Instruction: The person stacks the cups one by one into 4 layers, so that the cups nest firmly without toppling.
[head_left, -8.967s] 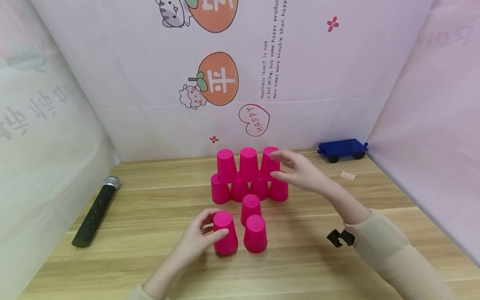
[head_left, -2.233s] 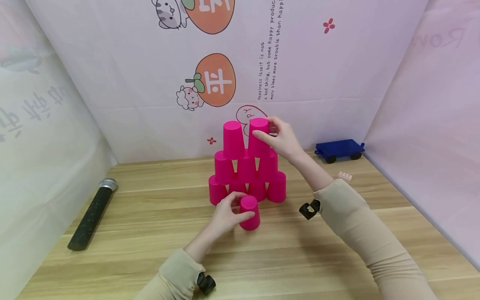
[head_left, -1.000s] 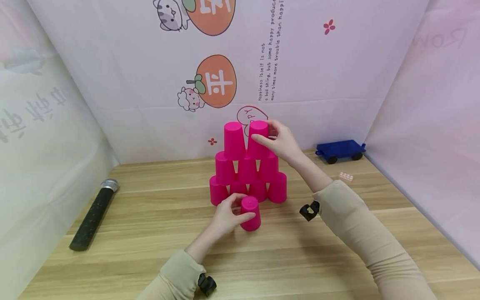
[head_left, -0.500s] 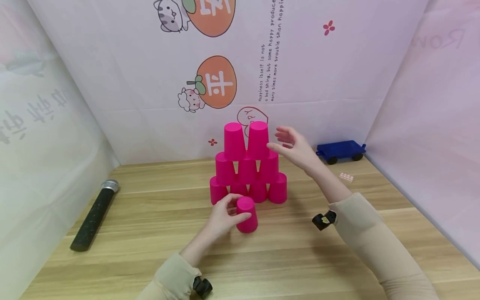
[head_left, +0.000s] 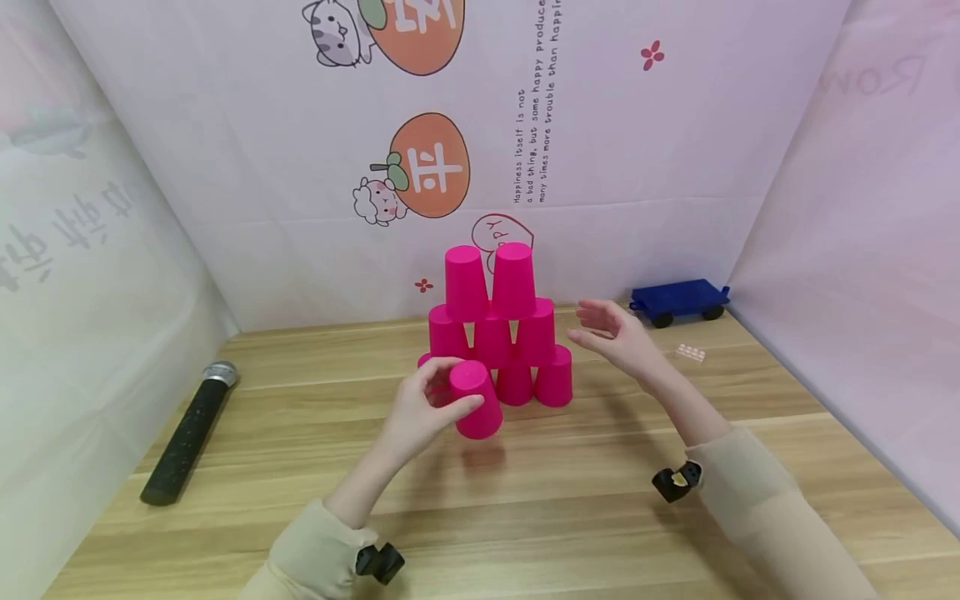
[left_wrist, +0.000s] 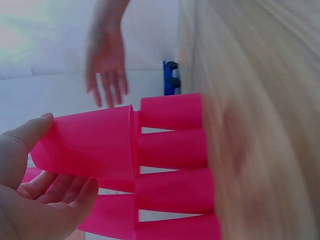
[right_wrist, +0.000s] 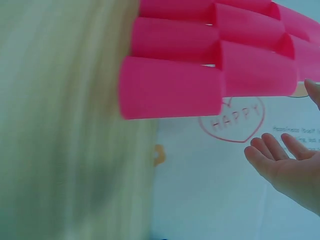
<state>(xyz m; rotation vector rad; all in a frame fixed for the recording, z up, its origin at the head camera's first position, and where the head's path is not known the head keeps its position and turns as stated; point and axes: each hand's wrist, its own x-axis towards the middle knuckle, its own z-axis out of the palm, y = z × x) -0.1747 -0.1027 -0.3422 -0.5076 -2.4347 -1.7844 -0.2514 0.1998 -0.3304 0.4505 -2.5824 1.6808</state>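
Observation:
My left hand (head_left: 417, 415) holds an upside-down pink cup (head_left: 477, 408) between thumb and fingers. The cup is lifted off the table, in front of the stack, and its rim faces down. Behind it rises a tiered stack of upside-down pink cups (head_left: 536, 333), three tiers high, with two cups (head_left: 513, 282) on top. The lifted cup hides part of the bottom tier. My right hand (head_left: 617, 340) hovers to the right of the stack, fingers loosely bent, holding nothing. In the right wrist view, a gap shows between this hand (right_wrist: 287, 162) and the cups.
A black microphone (head_left: 191, 437) lies on the wooden table (head_left: 300, 400) at the left. At the back right stand a blue toy wagon (head_left: 678, 300) and a small pale block (head_left: 691, 353). Printed cloth (head_left: 585, 167) walls the table at the back and sides.
Earlier, the right hand set a second cup on the top tier; it has since let go and moved right and down. The left hand has raised its cup from the table, leftward.

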